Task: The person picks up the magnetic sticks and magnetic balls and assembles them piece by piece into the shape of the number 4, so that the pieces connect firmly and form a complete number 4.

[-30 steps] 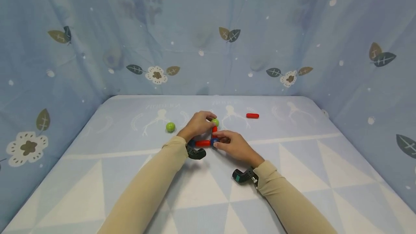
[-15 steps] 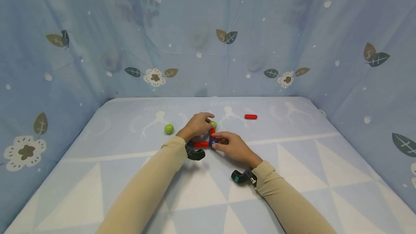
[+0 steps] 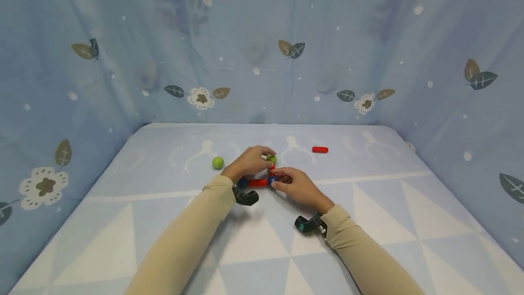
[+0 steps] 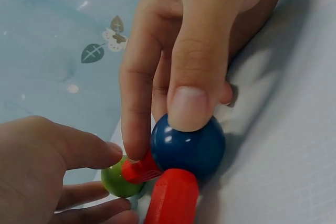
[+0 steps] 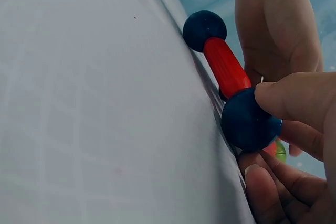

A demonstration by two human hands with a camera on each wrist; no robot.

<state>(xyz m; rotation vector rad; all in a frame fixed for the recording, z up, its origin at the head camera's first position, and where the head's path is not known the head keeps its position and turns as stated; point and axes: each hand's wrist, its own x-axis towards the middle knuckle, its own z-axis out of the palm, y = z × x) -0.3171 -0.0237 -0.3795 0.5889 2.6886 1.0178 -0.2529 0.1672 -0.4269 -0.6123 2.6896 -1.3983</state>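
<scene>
A joined piece of red rods and balls lies on the table in front of me. Its corner is a blue ball [image 4: 188, 148], which my right hand [image 3: 299, 185] holds with the thumb on top and fingers on the far side. One red rod [image 5: 226, 64] runs left from that ball to another blue ball [image 5: 205, 30] beneath my left wrist. A second red rod [image 4: 137, 169] points away from me and meets a green ball [image 4: 118, 179]. My left hand [image 3: 251, 160] pinches this green ball between thumb and fingers, partly covering it in the head view.
A loose green ball [image 3: 218, 163] sits left of my left hand. Farther back on the right lies a loose red rod [image 3: 320, 150]. Patterned blue curtain [image 3: 254, 49] encloses the back and sides of the cloth-covered table [image 3: 254, 249].
The head view has shifted slightly. Both hands keep nearly the same hold on the piece, and the loose ball and rod stay where they were.
</scene>
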